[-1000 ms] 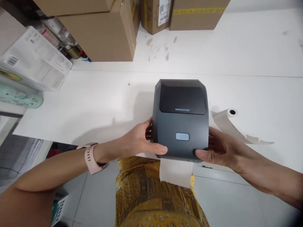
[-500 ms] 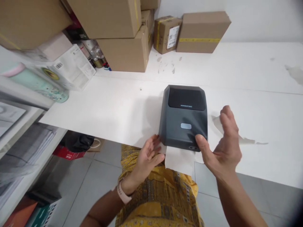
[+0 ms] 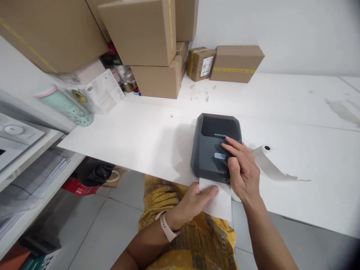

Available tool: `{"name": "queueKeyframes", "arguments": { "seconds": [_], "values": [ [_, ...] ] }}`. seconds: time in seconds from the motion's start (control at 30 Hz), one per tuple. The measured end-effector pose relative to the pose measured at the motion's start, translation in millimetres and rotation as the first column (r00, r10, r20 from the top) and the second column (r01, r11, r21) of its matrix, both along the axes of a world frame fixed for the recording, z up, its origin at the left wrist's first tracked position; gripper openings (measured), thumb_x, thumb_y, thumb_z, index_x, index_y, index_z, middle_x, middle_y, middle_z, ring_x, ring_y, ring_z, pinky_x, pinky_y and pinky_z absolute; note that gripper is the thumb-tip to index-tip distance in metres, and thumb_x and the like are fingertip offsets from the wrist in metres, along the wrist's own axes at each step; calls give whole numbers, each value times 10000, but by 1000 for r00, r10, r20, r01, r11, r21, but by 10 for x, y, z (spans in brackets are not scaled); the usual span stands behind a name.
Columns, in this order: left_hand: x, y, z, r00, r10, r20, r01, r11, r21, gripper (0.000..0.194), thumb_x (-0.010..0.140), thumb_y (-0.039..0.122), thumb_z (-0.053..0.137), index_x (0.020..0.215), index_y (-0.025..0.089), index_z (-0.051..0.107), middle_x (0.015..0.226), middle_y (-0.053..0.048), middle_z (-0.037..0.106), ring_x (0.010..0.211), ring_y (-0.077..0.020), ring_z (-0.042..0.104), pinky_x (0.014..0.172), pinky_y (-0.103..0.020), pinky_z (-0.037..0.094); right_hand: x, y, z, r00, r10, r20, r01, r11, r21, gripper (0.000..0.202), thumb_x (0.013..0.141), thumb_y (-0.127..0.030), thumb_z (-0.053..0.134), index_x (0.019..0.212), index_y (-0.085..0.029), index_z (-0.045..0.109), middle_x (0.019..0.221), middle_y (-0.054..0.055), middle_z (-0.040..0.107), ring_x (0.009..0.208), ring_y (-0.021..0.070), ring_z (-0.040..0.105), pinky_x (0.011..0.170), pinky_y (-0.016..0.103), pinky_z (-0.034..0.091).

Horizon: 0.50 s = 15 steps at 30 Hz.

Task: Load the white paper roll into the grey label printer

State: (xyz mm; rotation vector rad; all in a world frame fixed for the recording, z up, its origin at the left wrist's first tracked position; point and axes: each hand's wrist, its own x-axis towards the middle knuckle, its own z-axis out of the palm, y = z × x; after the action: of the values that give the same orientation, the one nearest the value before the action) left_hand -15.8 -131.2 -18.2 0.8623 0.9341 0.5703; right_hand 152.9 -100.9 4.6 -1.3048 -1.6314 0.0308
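A dark grey label printer [image 3: 209, 157] stands near the front edge of the white table, with a strip of white paper [image 3: 221, 204] hanging from its front. My left hand [image 3: 198, 200] pinches the left side of this paper, thumb on top and the fingers hidden beneath. On the printer's right front part rests my right hand [image 3: 243, 168], its fingers spread over the top beside the pale button. To the right of the printer lies a small paper roll [image 3: 266, 148] with a loose, torn tail.
Cardboard boxes [image 3: 156, 80] are stacked at the back left, and two smaller ones [image 3: 236, 63] stand against the wall. A mint green bottle [image 3: 69, 107] leans by a white box [image 3: 102, 93] at the left. Shelves [image 3: 33, 150] adjoin the table's left end.
My left hand has moved right and taken hold of the paper. My right hand has come down onto the printer's top, uncovering the paper roll. The view has shifted.
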Motion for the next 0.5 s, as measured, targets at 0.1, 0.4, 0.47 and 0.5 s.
{"name": "queueKeyframes", "arguments": {
  "seconds": [0.1,0.4,0.47,0.5],
  "values": [
    [17,-42,63,999,-22,23,24,996,-86,593,715,741,742,731,163,611,584,10,550,468,-103,484,415,-238,419,-4,2,9,1000,-4,-9,4,1000,-4,304,1021,-262,480,1243,-245,688,1393,98,667,1315,266,608,1180,561,372],
    [-41,-21,-82,991,-112,-67,112,994,-5,608,778,776,646,741,174,568,603,29,481,501,-99,471,482,-260,491,77,-11,-62,996,88,-3,-88,995,48,244,984,-219,521,1060,-254,750,1312,69,709,1216,257,669,1214,578,333],
    [-63,-2,-109,987,-140,-79,144,989,39,600,812,769,611,696,189,507,605,34,447,525,-99,437,503,-258,456,85,-11,-70,996,91,14,-91,994,52,257,974,-204,525,1088,-262,748,1328,65,701,1208,261,673,1209,581,337],
    [-82,15,-113,985,-145,-91,153,984,88,593,837,751,594,673,194,473,609,37,419,544,-96,404,513,-253,419,83,-14,-62,996,86,24,-87,995,55,262,969,-192,527,1098,-265,742,1334,62,697,1195,260,679,1202,579,345]
  ]
}}
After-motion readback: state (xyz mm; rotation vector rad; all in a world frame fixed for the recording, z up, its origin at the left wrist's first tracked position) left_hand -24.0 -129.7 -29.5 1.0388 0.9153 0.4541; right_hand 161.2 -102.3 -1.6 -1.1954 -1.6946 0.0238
